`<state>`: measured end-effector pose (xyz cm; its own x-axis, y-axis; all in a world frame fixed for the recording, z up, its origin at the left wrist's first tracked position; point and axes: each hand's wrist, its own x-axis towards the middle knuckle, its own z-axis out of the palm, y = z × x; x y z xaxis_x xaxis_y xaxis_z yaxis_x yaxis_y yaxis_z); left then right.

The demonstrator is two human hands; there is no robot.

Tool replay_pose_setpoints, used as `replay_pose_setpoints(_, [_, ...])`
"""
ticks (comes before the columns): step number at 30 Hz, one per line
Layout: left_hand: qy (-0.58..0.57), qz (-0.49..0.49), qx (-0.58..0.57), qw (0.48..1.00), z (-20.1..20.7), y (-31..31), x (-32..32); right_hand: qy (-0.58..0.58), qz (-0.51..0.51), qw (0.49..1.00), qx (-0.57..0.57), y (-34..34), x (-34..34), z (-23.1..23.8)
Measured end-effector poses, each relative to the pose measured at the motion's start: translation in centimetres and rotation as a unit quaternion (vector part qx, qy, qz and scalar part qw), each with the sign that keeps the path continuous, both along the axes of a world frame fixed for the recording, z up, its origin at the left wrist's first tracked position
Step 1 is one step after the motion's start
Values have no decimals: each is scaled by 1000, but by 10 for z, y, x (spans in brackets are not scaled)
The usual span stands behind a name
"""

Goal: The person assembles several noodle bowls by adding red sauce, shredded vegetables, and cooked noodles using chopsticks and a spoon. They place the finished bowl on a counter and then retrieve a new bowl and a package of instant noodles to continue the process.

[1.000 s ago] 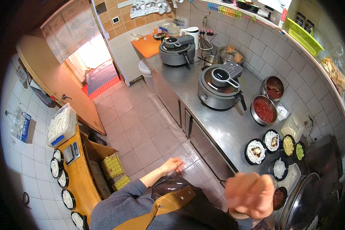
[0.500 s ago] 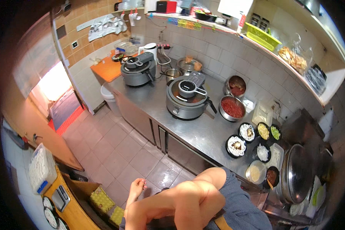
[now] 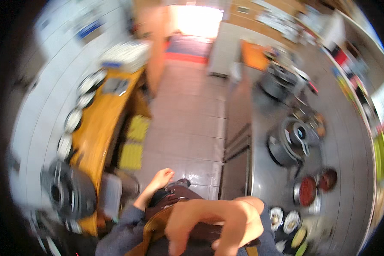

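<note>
My left hand (image 3: 161, 178) hangs in front of my body above the tiled floor, its fingers loosely curled with nothing visible in them. Large and close to the camera, my right hand (image 3: 219, 215) is raised over my brown apron (image 3: 175, 197). The right thumb and fingers are bent downward and apart, and I see nothing between them; motion smears their tips. Neither hand touches the wooden counter (image 3: 109, 123) on the left or the steel counter (image 3: 264, 170) on the right.
On the wooden counter are a dark cooker (image 3: 68, 190), several bowls and a white-filled tub (image 3: 126, 55). Yellow egg trays (image 3: 132, 155) sit beneath. Two grey cookers (image 3: 283, 143) and red-filled pots (image 3: 306, 190) stand on the steel counter. A bright doorway (image 3: 196, 21) lies ahead.
My view has swung left, toward the doorway and wooden counter, so the steel counter now lies at the right. My right hand now shows its fingers bent downward; my left hand remains low and curled.
</note>
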<state>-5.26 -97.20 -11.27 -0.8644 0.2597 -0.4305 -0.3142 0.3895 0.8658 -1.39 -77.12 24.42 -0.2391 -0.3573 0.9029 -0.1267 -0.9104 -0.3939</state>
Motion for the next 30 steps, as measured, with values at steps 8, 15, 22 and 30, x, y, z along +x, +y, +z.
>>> replay_pose_setpoints(8, [51, -77, -149, 985, 16, -19, 131, 20, 57, 998, -30, -22, 54, -16])
replay_pose_setpoints(15, [139, 54, -189, 971, 48, -46, 165, -11, 117, 985, 124, -44, 71, -9])
replay_pose_setpoints(22, [432, 267, -257, 822, 153, -123, 163, -93, 71, 953, 281, -90, 53, -21])
replay_pose_setpoints(30, [662, 382, -555, 328, 338, -274, 292, 38, 115, 921, 370, -184, 26, -19])
